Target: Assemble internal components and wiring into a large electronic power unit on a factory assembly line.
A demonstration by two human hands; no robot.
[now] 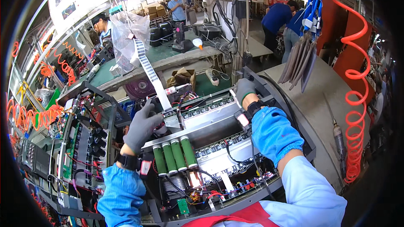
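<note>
A view from above looks down on a person's two forearms, both in blue elastic-cuffed sleeves and grey knit gloves, working over an open black metal electronics chassis (294, 113) packed with circuit boards and wiring.

The left hand (141, 127) rises from the lower left, wrist bent upward, with a black wristband below the glove. Its fingers curl closed around the lower end of a long white strip of small labels (148, 69), pinching it just above the chassis interior. The strip runs up and to the left, into a crumpled clear plastic bag (128, 38) on the bench behind.

The right hand (244, 90) reaches forward from the lower right, forearm angled up and left across the chassis. Its fingers are bent over the far rim of the chassis, gripping the metal edge. A black strap circles the wrist.

Between the two forearms stand four green cylindrical resistors (174, 155) in a row, beside a grey metal heat sink (210, 115).

To the right hangs a coiled orange air hose (355, 80). Other workers stand at benches in the background.
</note>
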